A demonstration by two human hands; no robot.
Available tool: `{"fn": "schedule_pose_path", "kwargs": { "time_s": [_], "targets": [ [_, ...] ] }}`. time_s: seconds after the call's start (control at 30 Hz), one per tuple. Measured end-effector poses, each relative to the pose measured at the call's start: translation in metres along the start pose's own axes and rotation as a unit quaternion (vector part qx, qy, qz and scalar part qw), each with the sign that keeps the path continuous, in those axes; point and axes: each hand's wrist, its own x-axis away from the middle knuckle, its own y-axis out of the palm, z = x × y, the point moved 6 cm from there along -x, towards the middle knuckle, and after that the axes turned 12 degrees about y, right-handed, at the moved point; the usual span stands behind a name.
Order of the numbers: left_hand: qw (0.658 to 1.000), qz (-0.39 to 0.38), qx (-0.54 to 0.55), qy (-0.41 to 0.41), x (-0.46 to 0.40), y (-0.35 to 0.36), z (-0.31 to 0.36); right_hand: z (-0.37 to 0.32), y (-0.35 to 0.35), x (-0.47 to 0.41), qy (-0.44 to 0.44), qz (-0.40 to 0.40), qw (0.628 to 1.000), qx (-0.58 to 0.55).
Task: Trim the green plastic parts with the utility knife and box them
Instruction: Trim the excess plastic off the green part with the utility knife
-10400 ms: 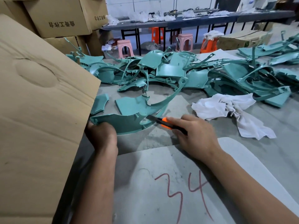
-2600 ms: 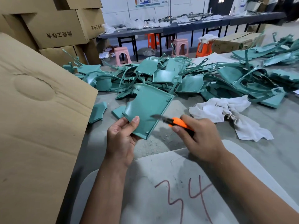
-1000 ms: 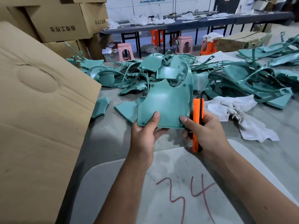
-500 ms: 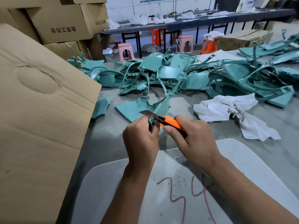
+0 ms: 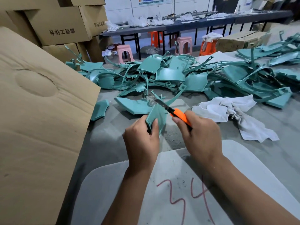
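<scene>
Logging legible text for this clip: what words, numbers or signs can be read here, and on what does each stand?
"34", hand-drawn in red on the pale board nearest the camera.
Four printed characters, upside down, on the side of a cardboard box; I cannot read them reliably.
More printed characters on the box beside it: too small to read.
Wall poster: too blurred to read.

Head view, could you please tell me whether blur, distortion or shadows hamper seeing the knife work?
In the head view, wide-angle distortion bows the cardboard flap and far benches; light is soft and even, with only faint shadows under the left hand and right hand; the utility knife and held green part look reasonably sharp.
</scene>
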Motion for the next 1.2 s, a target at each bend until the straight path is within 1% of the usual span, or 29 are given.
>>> {"fn": "schedule_pose_path", "kwargs": {
  "time_s": [0.03, 0.1, 0.17, 0.2, 0.27, 0.33, 0.37, 0.5, 0.53, 0.67, 0.77, 0.83, 0.87, 0.93, 0.97, 1.0, 1.07, 1.13, 1.2],
  "targets": [
    [1.000, 0.002, -0.001, -0.004, -0.001, 0.000, 0.001, 0.002, -0.002, -0.001, 0.004, 0.010, 1.000, -0.005],
    [1.000, 0.002, 0.001, -0.007, -0.002, 0.000, 0.003, -0.002, -0.005, 0.004, -0.031, 0.017, 0.999, -0.022],
    [1.000, 0.002, 0.005, -0.006, -0.002, 0.001, 0.003, -0.012, -0.001, 0.010, -0.072, 0.004, 0.997, -0.018],
    [1.000, 0.002, 0.008, -0.007, -0.001, 0.001, 0.002, -0.014, 0.001, 0.012, -0.078, 0.000, 0.997, -0.008],
    [1.000, 0.000, 0.010, -0.013, 0.000, 0.002, 0.000, -0.011, 0.003, 0.009, -0.056, 0.001, 0.998, 0.006],
    [1.000, 0.001, 0.005, -0.020, 0.000, 0.002, -0.001, -0.004, 0.001, 0.004, -0.026, 0.005, 1.000, -0.006],
    [1.000, 0.001, 0.005, -0.022, 0.000, 0.002, 0.000, -0.003, 0.000, 0.004, -0.025, 0.007, 1.000, -0.017],
    [1.000, 0.011, 0.003, -0.026, 0.000, 0.002, -0.001, -0.016, 0.004, 0.013, -0.084, -0.011, 0.996, -0.031],
    [1.000, 0.012, 0.000, -0.025, 0.000, 0.002, -0.001, -0.016, 0.005, 0.013, -0.081, -0.014, 0.996, -0.024],
    [1.000, 0.004, -0.011, -0.008, 0.001, 0.001, 0.000, -0.001, 0.002, 0.003, -0.017, -0.008, 0.999, -0.031],
    [0.999, 0.000, -0.038, 0.033, 0.001, 0.001, 0.005, -0.006, 0.000, 0.007, -0.035, -0.018, 0.997, -0.073],
    [0.996, 0.009, -0.056, 0.063, 0.003, 0.000, 0.008, -0.009, 0.004, 0.010, -0.046, -0.032, 0.996, -0.075],
    [0.996, 0.015, -0.057, 0.070, 0.003, -0.001, 0.007, -0.006, 0.006, 0.009, -0.032, -0.038, 0.996, -0.078],
    [0.996, 0.017, -0.053, 0.075, 0.003, -0.004, 0.002, 0.008, 0.007, 0.002, 0.033, -0.048, 0.994, -0.092],
    [0.995, 0.016, -0.057, 0.077, 0.002, -0.005, 0.000, 0.015, 0.006, -0.001, 0.062, -0.043, 0.993, -0.095],
    [0.995, 0.015, -0.064, 0.080, 0.001, -0.005, -0.002, 0.020, 0.002, -0.003, 0.073, -0.031, 0.992, -0.097],
    [0.993, 0.016, -0.073, 0.092, 0.000, -0.005, -0.001, 0.020, -0.003, -0.004, 0.047, -0.019, 0.993, -0.111],
    [0.991, 0.020, -0.078, 0.109, 0.000, -0.006, 0.001, 0.013, 0.001, 0.000, 0.008, -0.051, 0.991, -0.121],
    [0.989, 0.020, -0.086, 0.116, 0.001, -0.007, 0.002, 0.012, 0.009, 0.001, 0.008, -0.071, 0.994, -0.078]
  ]
}}
